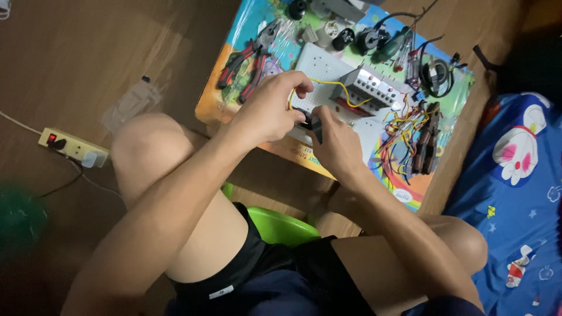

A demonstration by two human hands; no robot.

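A white breadboard [326, 73] lies on a colourful mat [275, 32] on the floor. A grey block of components [373, 88] stands on it, with a yellow wire [342, 90] looping from it toward my hands. My left hand [270, 108] pinches the yellow wire's near end above the board's front edge. My right hand [333, 143] holds a small dark part against the board's near edge, right beside the left. What lies under the fingers is hidden.
Red-handled pliers [246, 61] lie left of the board. A tangle of coloured wires [404, 126], dark pliers [427, 140], black round parts [369, 38] and cables lie to the right. A power strip [73, 146] sits far left; blue bedding [518, 175] lies right.
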